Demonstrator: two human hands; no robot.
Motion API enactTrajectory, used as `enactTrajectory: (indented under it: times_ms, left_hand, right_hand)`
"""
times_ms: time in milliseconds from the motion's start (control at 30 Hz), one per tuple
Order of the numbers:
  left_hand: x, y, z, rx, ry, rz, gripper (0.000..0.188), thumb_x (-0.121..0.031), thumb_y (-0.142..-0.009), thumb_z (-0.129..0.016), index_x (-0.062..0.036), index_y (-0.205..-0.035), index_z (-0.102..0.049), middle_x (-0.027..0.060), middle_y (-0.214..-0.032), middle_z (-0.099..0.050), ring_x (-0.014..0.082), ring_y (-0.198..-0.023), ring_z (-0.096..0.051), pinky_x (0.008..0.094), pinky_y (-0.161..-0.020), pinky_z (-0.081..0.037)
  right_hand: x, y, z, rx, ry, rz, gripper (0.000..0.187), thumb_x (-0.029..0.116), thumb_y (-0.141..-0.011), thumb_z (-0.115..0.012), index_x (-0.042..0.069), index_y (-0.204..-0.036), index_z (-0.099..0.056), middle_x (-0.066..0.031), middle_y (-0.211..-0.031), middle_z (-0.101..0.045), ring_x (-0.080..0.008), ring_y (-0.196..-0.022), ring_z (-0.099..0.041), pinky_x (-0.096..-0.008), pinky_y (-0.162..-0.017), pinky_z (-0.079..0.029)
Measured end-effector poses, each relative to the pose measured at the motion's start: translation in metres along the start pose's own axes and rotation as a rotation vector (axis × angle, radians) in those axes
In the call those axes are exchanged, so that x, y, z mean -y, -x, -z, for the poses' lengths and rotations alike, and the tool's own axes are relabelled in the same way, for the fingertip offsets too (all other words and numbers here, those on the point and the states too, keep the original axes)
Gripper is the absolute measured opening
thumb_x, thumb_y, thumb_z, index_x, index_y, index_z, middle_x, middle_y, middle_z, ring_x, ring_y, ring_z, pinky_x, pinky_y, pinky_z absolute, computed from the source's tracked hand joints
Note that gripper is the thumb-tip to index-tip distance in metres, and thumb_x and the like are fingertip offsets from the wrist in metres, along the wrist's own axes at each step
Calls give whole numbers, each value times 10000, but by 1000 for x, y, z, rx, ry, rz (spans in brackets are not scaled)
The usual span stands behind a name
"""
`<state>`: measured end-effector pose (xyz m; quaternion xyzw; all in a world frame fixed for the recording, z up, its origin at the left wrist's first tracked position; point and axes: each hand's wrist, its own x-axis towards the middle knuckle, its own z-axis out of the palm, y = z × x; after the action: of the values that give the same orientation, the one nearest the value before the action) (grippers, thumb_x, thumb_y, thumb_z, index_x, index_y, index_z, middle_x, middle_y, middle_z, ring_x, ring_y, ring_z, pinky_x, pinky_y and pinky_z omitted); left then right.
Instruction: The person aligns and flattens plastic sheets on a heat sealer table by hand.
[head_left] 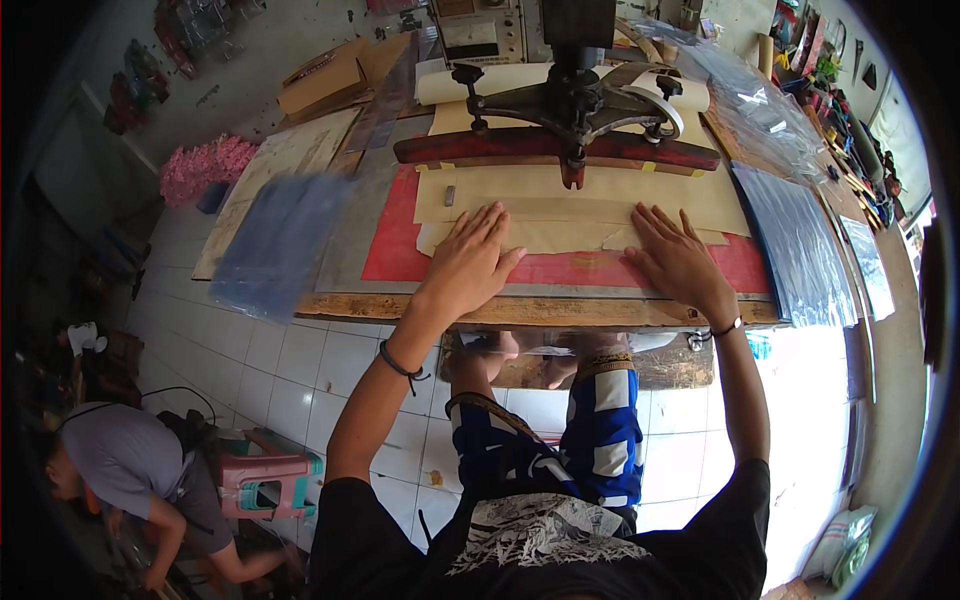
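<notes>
My left hand (468,262) lies flat with its fingers stretched out, on tan paper (570,238) and the red sheet (395,245) beneath it. To the right, my right hand (680,262) is also flat, its fingers spread on the same layers. Something clear and shiny, like thin plastic film, seems to lie under both hands, but its outline is hard to make out. Just beyond my fingertips hangs the long dark red bar (480,148) of a press, fixed to a black metal bracket (570,105). A small grey metal piece (449,196) rests on the paper near my left fingers.
Stacked clear plastic sheets lie at the table's left (275,240) and right (800,250). A cardboard box (322,78) stands at the back left, and a paper roll (440,88) behind the press. Another person (140,480) bends beside a red and green stool (268,475) at lower left.
</notes>
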<state>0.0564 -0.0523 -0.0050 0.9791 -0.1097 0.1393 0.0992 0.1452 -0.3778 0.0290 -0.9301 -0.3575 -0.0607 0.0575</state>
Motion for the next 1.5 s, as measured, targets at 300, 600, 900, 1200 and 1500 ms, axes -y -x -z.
enactTrajectory:
  times_ms: [300, 600, 900, 1200, 1500]
  left_hand:
    - [32, -48, -12, 23, -122, 84, 694, -460, -1076, -443, 77, -1516, -418, 235, -1579, -445, 350, -1493, -395, 459, -1255, -283]
    - [51, -54, -13, 42, -57, 116, 665, -419, -1080, -448, 64, -1536, -397, 223, -1610, -405, 339, -1515, -358, 455, -1262, -268]
    - [55, -62, -3, 2, -25, 144, 660, -417, -1076, -474, 68, -1519, -417, 239, -1590, -422, 347, -1505, -369, 467, -1263, -262]
    - [54, -61, -2, 34, -17, 176, 655, -430, -1075, -481, 67, -1500, -449, 232, -1599, -413, 372, -1490, -384, 457, -1248, -296]
    - [64, -59, -5, 4, -33, 201, 653, -420, -1073, -487, 48, -1526, -427, 228, -1601, -414, 368, -1496, -375, 430, -1247, -298]
  right_hand:
    - [-34, -72, -31, -24, -149, 31, 678, 502, -1088, -408, -4, -1539, -416, -226, -1629, -369, -373, -1535, -306, -520, -1272, -216]
    - [-31, -74, -32, -66, -230, 61, 654, 472, -1088, -423, -34, -1502, -456, -230, -1610, -396, -358, -1524, -328, -494, -1279, -215]
    - [-36, -84, -29, -83, -240, 72, 644, 454, -1089, -432, -51, -1487, -468, -242, -1587, -422, -356, -1518, -339, -468, -1278, -228]
    - [-39, -78, -32, -116, -181, 47, 637, 444, -1087, -449, -66, -1467, -485, -250, -1564, -448, -359, -1504, -363, -452, -1263, -260]
    - [-36, -69, -31, -134, -200, 46, 625, 437, -1082, -466, -69, -1447, -497, -267, -1562, -443, -380, -1487, -382, -469, -1253, -278]
